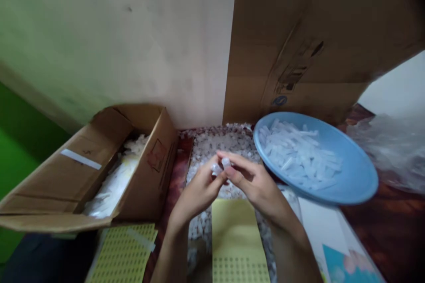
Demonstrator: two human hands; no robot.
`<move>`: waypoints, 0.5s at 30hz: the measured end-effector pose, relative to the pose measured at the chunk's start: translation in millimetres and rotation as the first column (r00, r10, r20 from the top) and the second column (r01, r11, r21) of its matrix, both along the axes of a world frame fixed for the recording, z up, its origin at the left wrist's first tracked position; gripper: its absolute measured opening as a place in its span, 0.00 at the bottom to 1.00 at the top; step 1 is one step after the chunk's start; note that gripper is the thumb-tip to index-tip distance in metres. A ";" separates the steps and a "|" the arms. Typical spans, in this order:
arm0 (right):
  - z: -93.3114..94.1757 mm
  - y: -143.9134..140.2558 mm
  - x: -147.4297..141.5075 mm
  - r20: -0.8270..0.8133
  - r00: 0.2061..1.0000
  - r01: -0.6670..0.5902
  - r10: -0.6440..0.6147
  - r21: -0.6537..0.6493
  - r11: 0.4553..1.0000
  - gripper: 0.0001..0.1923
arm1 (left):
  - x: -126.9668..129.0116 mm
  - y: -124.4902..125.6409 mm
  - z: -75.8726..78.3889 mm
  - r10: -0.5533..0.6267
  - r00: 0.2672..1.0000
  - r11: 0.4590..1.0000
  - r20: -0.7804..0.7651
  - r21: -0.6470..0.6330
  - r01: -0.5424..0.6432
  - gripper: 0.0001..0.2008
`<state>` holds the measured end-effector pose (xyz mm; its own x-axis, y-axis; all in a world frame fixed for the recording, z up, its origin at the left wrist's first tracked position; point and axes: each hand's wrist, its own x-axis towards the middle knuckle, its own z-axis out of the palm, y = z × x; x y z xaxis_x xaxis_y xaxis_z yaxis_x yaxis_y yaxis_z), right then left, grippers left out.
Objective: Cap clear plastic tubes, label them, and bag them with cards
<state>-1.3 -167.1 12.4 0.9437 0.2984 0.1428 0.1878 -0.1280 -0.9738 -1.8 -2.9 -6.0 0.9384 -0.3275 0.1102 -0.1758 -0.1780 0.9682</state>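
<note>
Some plastic (226, 162) is gripped by left hand (202, 185) and right hand (254, 181); scraps (215, 140) are strewn beneath. Strips (299, 154) are heaped nearby.

Left hand (200, 189), right hand (255, 182) — both curled.

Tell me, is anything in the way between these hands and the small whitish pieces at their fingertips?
Nothing visible: the bare left hand and right hand touch the whitish pieces directly, above the scattered white bits.

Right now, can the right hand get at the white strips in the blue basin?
Probably yes: the white strips lie uncovered, close to the right hand, though its grip seems busy with a small white piece.
</note>
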 end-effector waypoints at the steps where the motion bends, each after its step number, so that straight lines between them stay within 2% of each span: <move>1: 1.0 3.2 -0.2 0.005 1.000 0.007 -0.007 -0.003 1.000 0.22 | -1.0 -1.4 -0.2 0.021 1.000 0.999 0.015 0.037 -0.022 0.14; 3: 1.7 9.9 -0.1 0.020 0.998 0.051 -0.051 -0.002 0.999 0.21 | -2.8 -5.8 -0.1 0.050 0.998 0.992 0.044 0.113 -0.055 0.15; 5: 0.9 14.7 0.1 0.015 0.995 0.099 -0.099 0.031 0.995 0.14 | -4.5 -12.1 1.6 0.063 0.995 0.984 0.074 0.162 -0.074 0.15; 7: -0.6 16.8 -0.4 0.014 0.993 0.119 -0.120 0.077 0.990 0.09 | -6.5 -19.5 5.0 0.075 0.991 0.979 0.110 0.181 -0.094 0.13; 9: -1.3 16.8 -1.9 0.041 0.986 0.158 -0.163 0.104 0.982 0.09 | -9.6 -26.2 8.8 0.098 0.985 0.977 0.140 0.174 -0.122 0.12; 11: -0.7 15.6 -4.1 0.093 0.953 0.275 -0.287 0.129 0.953 0.10 | -13.6 -30.6 10.5 0.088 0.982 0.970 0.165 0.209 -0.122 0.13; 12: 0.1 14.5 -5.0 0.123 0.923 0.347 -0.366 0.149 0.926 0.11 | -15.6 -31.6 9.5 0.056 0.982 0.957 0.179 0.272 -0.104 0.14; 13: 1.1 12.8 -5.6 0.150 0.886 0.411 -0.438 0.178 0.894 0.12 | -17.2 -32.1 6.9 0.001 0.984 0.924 0.181 0.375 -0.070 0.15; 14: 2.2 10.5 -5.8 0.167 0.854 0.456 -0.493 0.217 0.863 0.13 | -18.1 -32.1 2.6 -0.068 0.986 0.860 0.151 0.510 -0.019 0.17; 15: 3.4 7.6 -5.6 0.174 0.832 0.476 -0.527 0.262 0.839 0.14 | -18.2 -31.9 -3.5 -0.126 0.988 0.764 0.090 0.644 0.039 0.19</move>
